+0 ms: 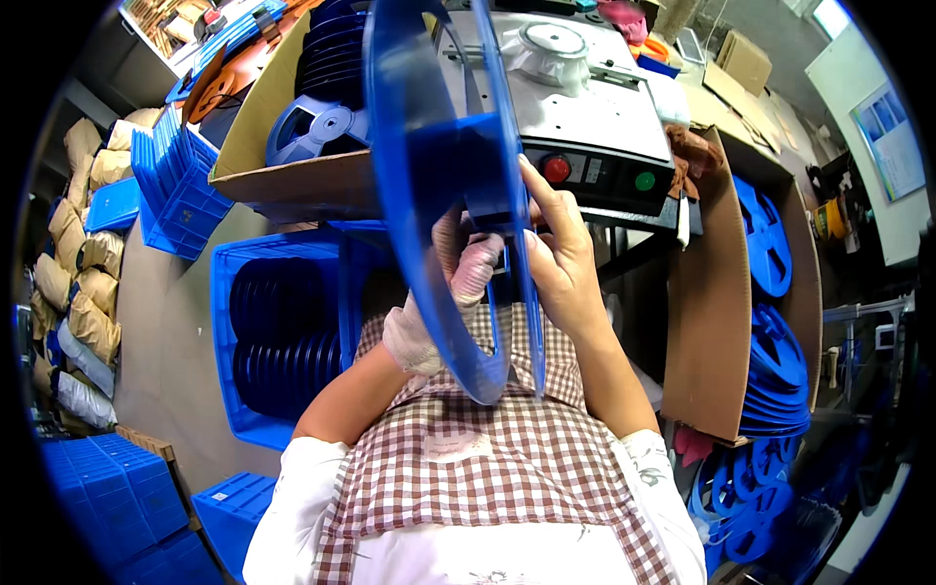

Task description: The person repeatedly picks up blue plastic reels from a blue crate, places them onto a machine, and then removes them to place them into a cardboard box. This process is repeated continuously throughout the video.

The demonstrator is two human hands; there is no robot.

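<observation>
A blue plastic reel, slightly see-through and with two round flanges, stands on edge before my chest. My left hand, in a pale glove, is closed on it near the hub, its fingers partly hidden behind the near flange. Bare, my right hand grips the reel from the right, thumb and fingers pressed along the right flange. Just beyond the reel sits a white-topped machine with a red button, a green button and a round fixture wrapped in clear film.
To the left, a cardboard box holds reels, and below it a blue crate holds black discs in rows. A cardboard box with blue flanges stands at my right. Blue bins and paper sacks lie farther left.
</observation>
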